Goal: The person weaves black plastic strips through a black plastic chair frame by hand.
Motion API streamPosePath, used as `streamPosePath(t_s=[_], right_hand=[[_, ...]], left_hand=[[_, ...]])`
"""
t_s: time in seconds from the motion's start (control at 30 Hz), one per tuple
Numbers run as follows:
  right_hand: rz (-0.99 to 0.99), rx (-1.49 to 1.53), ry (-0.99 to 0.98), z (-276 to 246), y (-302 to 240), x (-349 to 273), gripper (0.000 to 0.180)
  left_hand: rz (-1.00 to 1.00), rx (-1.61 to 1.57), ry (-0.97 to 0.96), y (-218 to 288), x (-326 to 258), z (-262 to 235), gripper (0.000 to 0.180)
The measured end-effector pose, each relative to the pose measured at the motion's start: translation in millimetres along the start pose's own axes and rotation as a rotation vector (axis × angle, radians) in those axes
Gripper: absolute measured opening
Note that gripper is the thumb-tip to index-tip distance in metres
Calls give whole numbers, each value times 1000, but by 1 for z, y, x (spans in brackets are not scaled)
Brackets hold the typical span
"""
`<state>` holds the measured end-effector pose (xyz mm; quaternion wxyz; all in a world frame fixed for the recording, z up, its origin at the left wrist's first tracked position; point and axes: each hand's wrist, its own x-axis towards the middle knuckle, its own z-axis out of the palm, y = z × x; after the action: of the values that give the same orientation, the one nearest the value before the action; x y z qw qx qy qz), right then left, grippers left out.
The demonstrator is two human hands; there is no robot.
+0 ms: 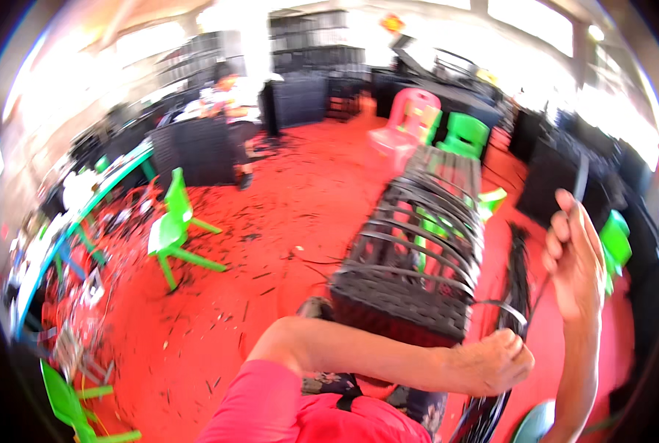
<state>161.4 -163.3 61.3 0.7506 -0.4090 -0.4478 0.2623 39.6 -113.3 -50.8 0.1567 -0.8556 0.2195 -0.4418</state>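
A long black woven frame (pixel 418 251) of dark strips stands in front of me, its near end tightly woven. My left hand (pixel 495 362) reaches across below that end and is closed around a thin black strip (pixel 503 306) that curls out of the weave. My right hand (pixel 577 255) is raised at the right, pinching the upper part of another black strip (pixel 581 177) that rises above its fingers. A bundle of loose black strips (pixel 519 273) lies on the floor between the frame and my right hand.
Red floor (pixel 285 221) littered with black offcuts. A tipped green chair (pixel 173 225) at left, pink (pixel 407 122) and green (pixel 464 136) chairs beyond the frame. A person (pixel 233 111) stands far back among black woven panels. A cluttered table (pixel 71 221) runs along the left.
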Motion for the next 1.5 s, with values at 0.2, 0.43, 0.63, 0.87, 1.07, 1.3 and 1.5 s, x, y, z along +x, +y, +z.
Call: streamPosePath(t_s=[0.2, 0.43, 0.63, 0.87, 1.07, 1.3, 1.5], right_hand=[[49, 28, -76, -22, -1, 2, 24], [252, -182, -121, -82, 29, -38, 19], [281, -321, -220, -87, 67, -76, 18], [170, -366, -214, -80, 108, -111, 6], [116, -290, -186, -72, 140, -118, 5], [305, -77, -106, -54, 161, -132, 10], [107, -34, -123, -41, 177, -130, 12]], left_hand=[[107, -122, -49, 12, -1, 3, 37], [-4, -178, -106, -18, -32, -60, 27], [-457, -277, -287, -74, -45, -72, 18], [-533, -203, -428, -81, -39, -65, 22], [-601, -292, -417, -84, -41, -62, 29], [-378, -253, -491, -96, -11, -57, 31], [-424, -464, -544, -97, -2, -34, 36]])
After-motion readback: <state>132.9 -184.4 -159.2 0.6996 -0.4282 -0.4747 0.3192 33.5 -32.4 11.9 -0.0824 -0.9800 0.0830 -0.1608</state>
